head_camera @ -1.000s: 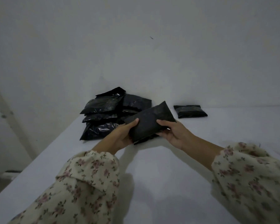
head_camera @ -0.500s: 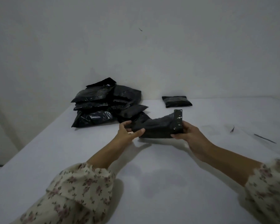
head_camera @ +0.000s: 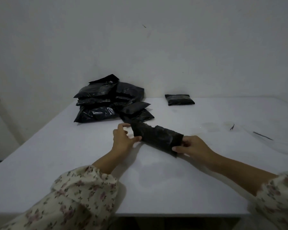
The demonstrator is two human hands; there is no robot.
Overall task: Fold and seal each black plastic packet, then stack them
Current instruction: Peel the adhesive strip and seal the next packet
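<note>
2 ends of the black packet (head_camera: 156,138) are pinched: the left hand (head_camera: 122,141) holds 1, the right hand (head_camera: 195,146) the other.

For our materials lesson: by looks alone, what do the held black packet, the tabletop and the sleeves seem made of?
Held packet: likely thin plastic film, black, semi-glossy; it crumples and catches dull glints. Tabletop: smooth white sheet, perhaps laminate; flat with faint sheen, exact material unclear. Sleeves: soft cloth, cream with floral print, gathered at the cuffs.
</note>
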